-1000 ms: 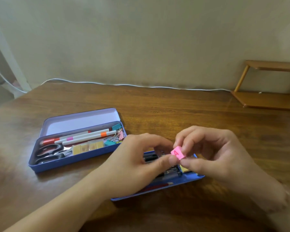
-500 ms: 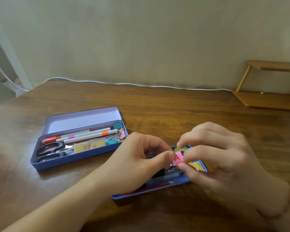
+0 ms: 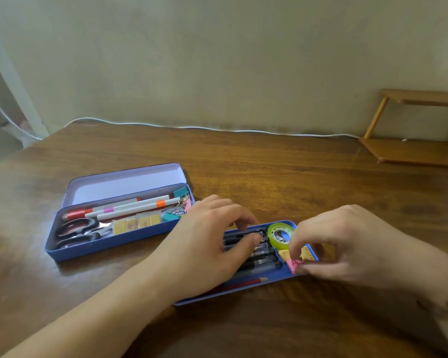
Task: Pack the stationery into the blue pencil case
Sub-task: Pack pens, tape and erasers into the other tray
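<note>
A: What lies on the far left of the wooden table [image 3: 282,177]?

B: An open blue pencil case [image 3: 109,248] with its lid [image 3: 124,183] folded back. Inside I see black-handled scissors [image 3: 75,229], white markers [image 3: 137,206] with pink and orange bands, a row of yellow erasers [image 3: 137,223], and binder clips [image 3: 181,202] at the right end.

A: And the left hand [image 3: 204,251]?

B: It rests over the left part of a second blue tray [image 3: 274,276], which is nearer and more to the right. The fingers are loosely curled and apart, the thumb touching the dark pens [image 3: 256,254]; it grips nothing.

A: What else is in this tray?

B: A red pencil [image 3: 243,283] along the near wall, a green tape roll [image 3: 281,235] at the far right corner, and small yellow pieces [image 3: 285,254] beside it.

A: The right hand [image 3: 352,244]?

B: Thumb and forefinger are pinched together on a small pink eraser [image 3: 294,264], low in the near right corner of the tray, just beside the yellow pieces. I cannot tell if it already touches the bottom.

A: How to finish this step well?

B: I think the eraser should go down flat into the free corner, not on top of the yellow pieces, so that the case can close later. The left hand can keep the pens from rolling into that corner. Release only when the eraser sits level.
</note>
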A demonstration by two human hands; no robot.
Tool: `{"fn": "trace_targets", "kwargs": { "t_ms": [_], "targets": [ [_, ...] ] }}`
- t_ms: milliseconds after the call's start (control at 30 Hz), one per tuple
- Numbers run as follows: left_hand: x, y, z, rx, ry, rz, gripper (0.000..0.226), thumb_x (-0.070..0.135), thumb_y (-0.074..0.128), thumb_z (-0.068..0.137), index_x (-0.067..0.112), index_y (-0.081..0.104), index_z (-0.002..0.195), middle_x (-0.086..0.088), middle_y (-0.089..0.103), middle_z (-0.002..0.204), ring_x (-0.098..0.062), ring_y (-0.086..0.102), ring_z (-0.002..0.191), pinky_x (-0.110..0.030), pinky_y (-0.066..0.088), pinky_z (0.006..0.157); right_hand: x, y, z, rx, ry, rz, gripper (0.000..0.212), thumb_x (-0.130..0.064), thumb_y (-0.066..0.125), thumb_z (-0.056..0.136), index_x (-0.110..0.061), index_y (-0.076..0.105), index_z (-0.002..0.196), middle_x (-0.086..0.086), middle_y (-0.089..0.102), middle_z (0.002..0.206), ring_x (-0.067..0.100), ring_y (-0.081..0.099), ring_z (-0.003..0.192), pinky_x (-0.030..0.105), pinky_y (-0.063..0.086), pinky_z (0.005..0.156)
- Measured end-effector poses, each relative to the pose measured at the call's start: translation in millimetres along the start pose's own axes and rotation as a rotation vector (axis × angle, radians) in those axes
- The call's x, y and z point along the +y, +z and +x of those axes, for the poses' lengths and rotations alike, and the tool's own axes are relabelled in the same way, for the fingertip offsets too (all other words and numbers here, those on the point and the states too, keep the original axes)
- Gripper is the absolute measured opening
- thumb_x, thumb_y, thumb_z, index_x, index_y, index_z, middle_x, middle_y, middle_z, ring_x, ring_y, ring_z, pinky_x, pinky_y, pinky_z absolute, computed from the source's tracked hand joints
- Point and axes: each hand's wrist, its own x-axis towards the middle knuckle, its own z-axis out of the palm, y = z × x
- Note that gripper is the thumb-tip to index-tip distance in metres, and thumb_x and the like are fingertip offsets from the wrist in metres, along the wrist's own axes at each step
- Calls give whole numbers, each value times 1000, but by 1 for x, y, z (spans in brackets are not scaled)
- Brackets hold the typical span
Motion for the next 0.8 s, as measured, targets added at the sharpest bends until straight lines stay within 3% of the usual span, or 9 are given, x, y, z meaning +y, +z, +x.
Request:
{"fn": "trace_targets", "kwargs": {
  "t_ms": [233,367,567,700,800],
  "targets": [
    [-2,0,0,1,-6,5,34,55,48,89,34,67,107,22,62,92,0,53,92,-17,46,78,0,2,1,-101,26,17,15,-51,60,84,-39,68,91,-27,65,97,-3,62,85,29,51,65],
    [-2,1,0,0,-10,19,31,52,53,90,31,69,106,20,63,92,-2,53,91,-22,48,79,0,0,-2,-127,32,-39,21,-59,54,85,-46,68,95,-30,60,104,-7,55,98,23,48,68],
    [-4,0,0,-81,7,60,36,58,53,88,35,65,112,22,61,98,-1,50,96,-25,46,85,1,3,-2,-203,27,-49,29,-66,52,83,-51,59,107,-29,43,113,-8,45,99,19,40,73],
    [-6,1,0,-128,32,100,43,64,50,86,37,61,118,22,59,105,1,47,100,-28,45,90,7,2,-3,-250,79,-64,36,-71,51,79,-54,55,111,-33,39,117,-4,46,109,23,44,78],
    [-8,-4,-2,-194,66,154,53,71,52,84,38,55,126,21,57,115,-1,45,107,-33,43,95,13,-3,-2,-192,136,161,54,-73,60,72,-57,49,122,-33,43,124,0,48,117,27,49,85]
  ]
}}
